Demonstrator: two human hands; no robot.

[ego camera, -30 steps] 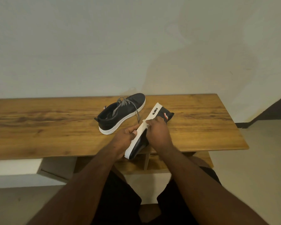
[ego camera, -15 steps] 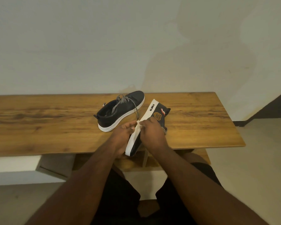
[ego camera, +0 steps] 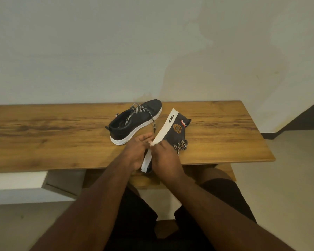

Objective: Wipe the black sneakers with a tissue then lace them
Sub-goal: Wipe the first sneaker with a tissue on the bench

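A black sneaker [ego camera: 172,131] lies tipped on its side near the front edge of the wooden table [ego camera: 43,138], its white sole [ego camera: 163,134] turned up and its toe reaching just past that edge toward the person. A small white tissue [ego camera: 152,143] shows at the sole where both hands meet. The right hand [ego camera: 164,156] has its fingers curled over the shoe and seems to press the tissue to the rubber; the left hand [ego camera: 137,151] grips the sole from the other side to steady it. The shoe is dark with an orange badge [ego camera: 178,128] on its side and a red-and-white heel tab, and its speckled lace [ego camera: 179,144] hangs loose in a bunch. Wiping looks to be under way on this shoe; lacing appears not yet begun. The second sneaker [ego camera: 134,122] stands upright just beside it, toward the back edge, its lace [ego camera: 149,117] threaded but untied and trailing across the tabletop. Whether that one has been wiped cannot be told.
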